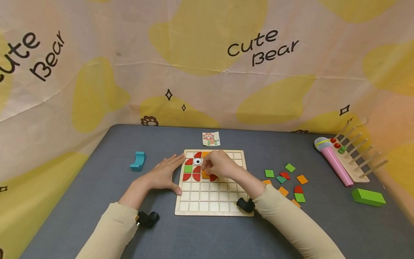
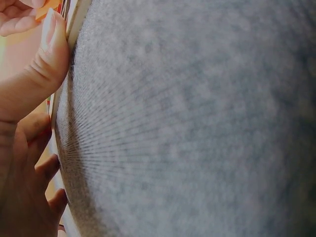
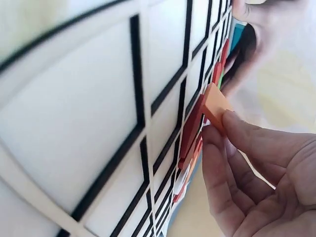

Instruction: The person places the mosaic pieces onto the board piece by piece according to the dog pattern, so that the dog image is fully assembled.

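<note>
My right hand (image 1: 221,164) is over the upper middle of the wooden grid board (image 1: 214,206). In the right wrist view its thumb and fingertips pinch an orange square tile (image 3: 216,104), which tilts against the board beside a red piece (image 3: 191,132). My left hand (image 1: 164,174) is spread along the board's left edge, thumb and fingers touching the rim; the left wrist view shows its thumb (image 2: 49,54) on that edge. Red quarter-round pieces (image 1: 196,176), a green square (image 1: 188,169) and a white eye tile (image 1: 197,161) lie in the upper-left cells. The right hand covers some cells.
Loose orange, green and red tiles (image 1: 283,191) lie right of the board. A pattern card (image 1: 211,139) is behind it, and a teal block (image 1: 138,161) stands left. Farther right are a pink toy microphone (image 1: 337,166), a pegged wooden stand (image 1: 359,174) and a green block (image 1: 368,197).
</note>
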{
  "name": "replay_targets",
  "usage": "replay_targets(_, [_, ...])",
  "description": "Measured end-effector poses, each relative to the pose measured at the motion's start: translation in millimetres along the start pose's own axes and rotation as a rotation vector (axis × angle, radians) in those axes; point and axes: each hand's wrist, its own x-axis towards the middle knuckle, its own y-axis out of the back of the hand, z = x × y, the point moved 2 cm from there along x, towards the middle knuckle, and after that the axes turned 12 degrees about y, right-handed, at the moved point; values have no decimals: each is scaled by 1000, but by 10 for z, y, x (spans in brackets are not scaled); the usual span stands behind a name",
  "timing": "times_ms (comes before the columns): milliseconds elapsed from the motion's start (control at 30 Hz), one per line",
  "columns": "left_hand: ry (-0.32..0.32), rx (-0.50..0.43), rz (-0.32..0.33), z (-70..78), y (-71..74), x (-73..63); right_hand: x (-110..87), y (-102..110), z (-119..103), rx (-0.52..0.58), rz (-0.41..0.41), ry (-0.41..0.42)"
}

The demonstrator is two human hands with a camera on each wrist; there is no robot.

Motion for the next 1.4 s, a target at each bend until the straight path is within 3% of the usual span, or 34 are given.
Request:
replay_targets(767, [-40, 20, 28, 13, 3, -9, 1, -95, 3, -40, 4, 2])
replay_targets(1067, [-19, 18, 20, 4, -3, -15, 7, -114, 21, -30, -17, 8])
replay_targets(1400, [-12, 25, 19, 1, -9, -6, -95, 142, 138, -66, -1, -3])
